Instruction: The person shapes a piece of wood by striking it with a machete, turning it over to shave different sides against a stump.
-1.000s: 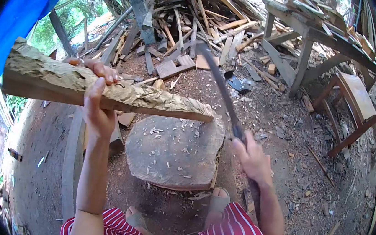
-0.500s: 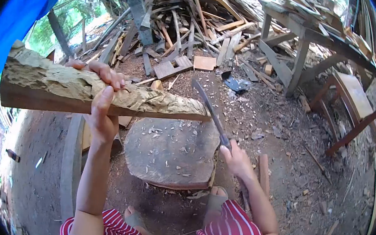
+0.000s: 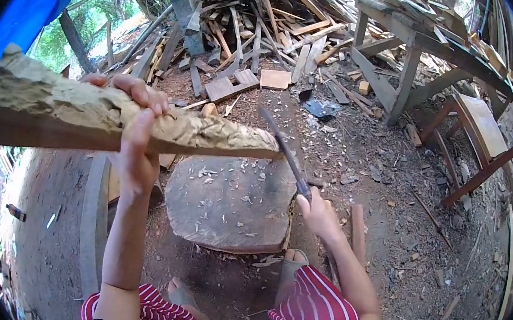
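My left hand (image 3: pixel 138 124) is wrapped round a long wooden piece (image 3: pixel 56 106), thumb in front and fingers over the top. Its upper face is roughly hewn and pale, its lower side flat and brown, and it narrows to the right. My right hand (image 3: pixel 319 216) grips the dark handle of a machete (image 3: pixel 284 150). The blade slants up and left, beside the narrow tip of the wood; whether it touches is hard to tell. Below the wood stands a chopping block (image 3: pixel 226 207) with small chips scattered on its top.
Wood chips litter the dirt floor (image 3: pixel 344 163). A heap of scrap boards (image 3: pixel 271 24) lies at the back, with a wooden bench (image 3: pixel 410 39) loaded with offcuts at the back right. A wooden chair (image 3: pixel 481 130) is at the right. A blue tarp (image 3: pixel 26 4) hangs upper left.
The whole view has shifted slightly. The wooden piece and the machete have drifted a little left with my hands, and the blade remains by the narrow tip. Both grips are unchanged.
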The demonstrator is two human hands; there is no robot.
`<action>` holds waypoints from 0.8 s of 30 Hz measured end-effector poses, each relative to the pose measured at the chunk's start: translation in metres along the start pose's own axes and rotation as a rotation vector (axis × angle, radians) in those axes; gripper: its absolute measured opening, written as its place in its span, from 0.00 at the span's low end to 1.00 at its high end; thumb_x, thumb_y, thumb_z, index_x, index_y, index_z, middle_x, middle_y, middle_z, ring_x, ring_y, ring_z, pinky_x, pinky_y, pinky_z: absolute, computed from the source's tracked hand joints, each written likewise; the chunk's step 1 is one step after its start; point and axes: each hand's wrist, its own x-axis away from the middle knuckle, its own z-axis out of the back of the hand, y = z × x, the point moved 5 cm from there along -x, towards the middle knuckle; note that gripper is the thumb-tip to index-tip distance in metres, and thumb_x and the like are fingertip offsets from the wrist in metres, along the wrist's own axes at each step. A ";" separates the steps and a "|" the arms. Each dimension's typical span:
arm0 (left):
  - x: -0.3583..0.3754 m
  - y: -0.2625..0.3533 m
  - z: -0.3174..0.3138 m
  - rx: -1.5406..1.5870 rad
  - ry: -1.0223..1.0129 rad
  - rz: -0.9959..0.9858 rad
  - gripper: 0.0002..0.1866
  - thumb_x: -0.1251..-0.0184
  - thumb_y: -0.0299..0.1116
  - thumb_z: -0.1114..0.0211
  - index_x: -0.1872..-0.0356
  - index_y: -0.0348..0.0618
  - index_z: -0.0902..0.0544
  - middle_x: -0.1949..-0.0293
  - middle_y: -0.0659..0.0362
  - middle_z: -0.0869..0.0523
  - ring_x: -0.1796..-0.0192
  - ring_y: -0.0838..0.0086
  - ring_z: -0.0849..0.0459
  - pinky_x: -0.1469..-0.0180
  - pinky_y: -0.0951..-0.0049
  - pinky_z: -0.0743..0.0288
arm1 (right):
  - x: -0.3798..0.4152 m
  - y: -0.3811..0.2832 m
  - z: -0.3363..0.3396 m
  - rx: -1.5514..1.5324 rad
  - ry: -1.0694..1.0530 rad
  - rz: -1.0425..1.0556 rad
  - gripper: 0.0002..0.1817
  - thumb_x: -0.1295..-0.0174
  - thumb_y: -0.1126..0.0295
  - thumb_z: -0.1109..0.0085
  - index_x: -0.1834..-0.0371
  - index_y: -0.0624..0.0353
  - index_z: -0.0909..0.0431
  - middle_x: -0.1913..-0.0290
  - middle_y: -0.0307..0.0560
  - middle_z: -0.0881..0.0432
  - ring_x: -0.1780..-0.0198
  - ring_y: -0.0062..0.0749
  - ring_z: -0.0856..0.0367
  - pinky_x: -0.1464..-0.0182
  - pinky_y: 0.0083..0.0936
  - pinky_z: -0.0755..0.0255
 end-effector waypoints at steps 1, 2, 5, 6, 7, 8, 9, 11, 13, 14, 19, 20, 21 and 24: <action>0.001 0.001 0.002 0.004 0.001 -0.011 0.30 0.44 0.24 0.41 0.41 0.49 0.44 0.61 0.56 0.32 0.63 0.73 0.29 0.54 0.64 0.32 | 0.002 0.004 -0.002 0.004 0.010 0.005 0.21 0.30 0.55 0.55 0.52 0.65 0.35 0.71 0.67 0.19 0.64 0.62 0.17 0.60 0.51 0.25; 0.001 -0.002 0.007 0.032 0.006 -0.022 0.30 0.44 0.24 0.42 0.42 0.49 0.44 0.61 0.56 0.32 0.63 0.73 0.29 0.54 0.64 0.32 | -0.004 0.006 -0.002 -0.082 -0.004 0.001 0.22 0.31 0.53 0.56 0.52 0.65 0.34 0.67 0.70 0.19 0.59 0.66 0.19 0.56 0.53 0.28; 0.004 -0.001 0.007 0.023 0.040 -0.003 0.28 0.45 0.24 0.44 0.43 0.48 0.43 0.62 0.56 0.32 0.63 0.73 0.30 0.54 0.64 0.33 | -0.003 0.004 0.006 -0.230 -0.064 -0.028 0.24 0.32 0.50 0.56 0.52 0.62 0.32 0.67 0.69 0.19 0.59 0.65 0.19 0.56 0.52 0.29; 0.002 -0.001 0.008 0.019 0.028 -0.013 0.27 0.45 0.25 0.44 0.43 0.49 0.42 0.62 0.57 0.33 0.62 0.73 0.31 0.53 0.65 0.34 | -0.002 -0.010 0.022 -0.277 -0.020 0.056 0.22 0.31 0.51 0.55 0.52 0.62 0.32 0.70 0.65 0.19 0.63 0.61 0.18 0.60 0.50 0.29; 0.004 -0.001 0.009 0.009 0.020 -0.005 0.27 0.45 0.27 0.43 0.43 0.49 0.40 0.62 0.57 0.34 0.61 0.73 0.32 0.52 0.65 0.34 | 0.005 -0.024 0.038 -0.324 0.008 0.132 0.21 0.31 0.52 0.54 0.53 0.62 0.32 0.74 0.61 0.20 0.67 0.58 0.18 0.64 0.47 0.28; 0.005 -0.003 0.009 -0.008 0.031 0.007 0.26 0.45 0.27 0.44 0.43 0.49 0.41 0.62 0.57 0.34 0.61 0.73 0.32 0.52 0.66 0.34 | 0.014 -0.045 0.063 -0.368 0.042 0.170 0.20 0.31 0.53 0.52 0.53 0.62 0.32 0.77 0.57 0.22 0.72 0.52 0.19 0.69 0.43 0.29; 0.004 -0.004 0.009 -0.012 0.027 0.020 0.26 0.45 0.27 0.44 0.43 0.49 0.41 0.62 0.57 0.34 0.61 0.73 0.32 0.52 0.66 0.34 | 0.022 -0.066 0.085 -0.413 0.074 0.200 0.18 0.30 0.55 0.51 0.53 0.62 0.32 0.81 0.52 0.23 0.77 0.46 0.20 0.73 0.38 0.31; 0.002 -0.004 0.009 0.005 0.081 0.010 0.29 0.47 0.25 0.45 0.42 0.47 0.43 0.62 0.56 0.32 0.63 0.73 0.30 0.54 0.64 0.33 | 0.029 -0.088 0.110 -0.452 0.223 0.325 0.17 0.30 0.57 0.50 0.52 0.61 0.33 0.82 0.50 0.24 0.80 0.42 0.21 0.76 0.37 0.31; 0.001 -0.005 0.009 0.015 0.075 0.021 0.29 0.47 0.26 0.44 0.42 0.47 0.43 0.62 0.56 0.32 0.63 0.73 0.30 0.54 0.64 0.33 | 0.032 -0.094 0.118 -0.478 0.384 0.464 0.16 0.30 0.59 0.50 0.52 0.61 0.33 0.84 0.48 0.25 0.83 0.38 0.22 0.79 0.35 0.32; 0.000 -0.006 0.009 0.016 0.060 0.018 0.30 0.46 0.26 0.44 0.41 0.47 0.43 0.62 0.56 0.33 0.63 0.73 0.30 0.54 0.64 0.33 | 0.031 -0.089 0.111 -0.434 0.450 0.472 0.16 0.30 0.60 0.49 0.51 0.60 0.34 0.84 0.47 0.26 0.83 0.37 0.22 0.80 0.35 0.31; 0.008 -0.002 0.013 0.005 0.055 0.005 0.30 0.46 0.26 0.44 0.41 0.47 0.44 0.62 0.56 0.33 0.62 0.73 0.30 0.54 0.65 0.33 | 0.000 0.000 0.001 0.045 0.142 0.087 0.20 0.32 0.53 0.52 0.52 0.60 0.34 0.73 0.66 0.19 0.70 0.64 0.18 0.67 0.55 0.25; 0.009 -0.005 0.020 0.020 0.085 0.026 0.30 0.45 0.25 0.44 0.41 0.48 0.43 0.62 0.56 0.33 0.62 0.73 0.30 0.53 0.65 0.33 | -0.007 0.013 -0.011 0.123 0.124 0.051 0.22 0.32 0.51 0.53 0.51 0.60 0.34 0.70 0.71 0.19 0.66 0.67 0.19 0.63 0.59 0.26; 0.009 -0.008 0.028 0.032 0.122 0.037 0.29 0.45 0.25 0.45 0.40 0.48 0.43 0.62 0.57 0.33 0.62 0.73 0.30 0.52 0.65 0.33 | -0.013 0.010 -0.007 0.125 0.138 0.070 0.22 0.32 0.51 0.53 0.51 0.60 0.34 0.70 0.71 0.19 0.66 0.67 0.19 0.63 0.59 0.26; 0.018 -0.014 0.054 0.050 0.178 0.069 0.29 0.43 0.24 0.45 0.40 0.49 0.43 0.62 0.56 0.32 0.62 0.72 0.30 0.50 0.63 0.32 | -0.007 0.007 -0.010 -0.006 0.063 0.039 0.23 0.32 0.50 0.54 0.51 0.61 0.34 0.67 0.71 0.19 0.61 0.70 0.20 0.58 0.57 0.28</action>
